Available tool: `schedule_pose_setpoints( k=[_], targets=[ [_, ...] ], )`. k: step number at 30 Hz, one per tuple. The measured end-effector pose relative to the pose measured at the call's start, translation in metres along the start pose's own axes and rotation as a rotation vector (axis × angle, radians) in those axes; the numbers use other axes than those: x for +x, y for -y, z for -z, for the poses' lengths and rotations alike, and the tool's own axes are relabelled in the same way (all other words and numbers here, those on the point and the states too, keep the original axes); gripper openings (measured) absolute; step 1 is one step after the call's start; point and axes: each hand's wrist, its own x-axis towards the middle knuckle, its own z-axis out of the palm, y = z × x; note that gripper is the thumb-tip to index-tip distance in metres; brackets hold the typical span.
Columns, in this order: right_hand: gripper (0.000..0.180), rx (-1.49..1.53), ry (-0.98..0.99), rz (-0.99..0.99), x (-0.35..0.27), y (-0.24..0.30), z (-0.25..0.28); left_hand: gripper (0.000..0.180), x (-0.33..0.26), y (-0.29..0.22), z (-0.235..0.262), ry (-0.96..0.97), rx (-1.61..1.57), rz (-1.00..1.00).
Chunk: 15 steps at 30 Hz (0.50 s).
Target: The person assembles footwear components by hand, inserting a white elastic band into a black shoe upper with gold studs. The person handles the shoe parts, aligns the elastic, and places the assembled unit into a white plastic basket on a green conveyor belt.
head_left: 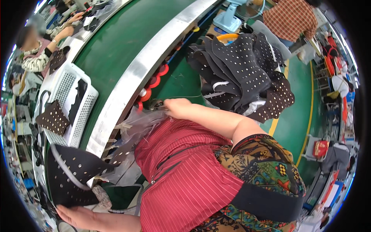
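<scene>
Nearest, a red striped apron covers the wearer's front, probably to guard the clothes. Toward 8 o'clock the left hand lies at the lower edge of a dark studded piece, fingers extended; likely this steadies the limp sheet, though I cannot tell whether they grip it. Just above centre, the right hand has its fingers curled closed beside clear plastic; whether they pinch it is unclear. At 9 o'clock a white basket holds more pieces, perhaps set there for easy reach over the metal rail. Toward 2 o'clock a pile of studded pieces drapes downward, presumably because the material is floppy. Beyond, at 1 o'clock, stands a blue fan; at 10 o'clock, a co-worker reaches over another bench.
</scene>
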Motion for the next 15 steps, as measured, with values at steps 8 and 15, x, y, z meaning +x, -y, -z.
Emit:
schedule_pose_setpoints(
  k=[8,15],
  targets=[
    [0.041,0.379,-0.34,0.309,-0.037,0.057,0.104,0.012,-0.059,-0.04,-0.033,1.011,0.46,-0.427],
    [0.057,0.396,-0.25,1.027,-0.049,0.136,0.133,0.016,-0.12,-0.023,-0.096,1.344,0.098,-0.228]
  ],
)
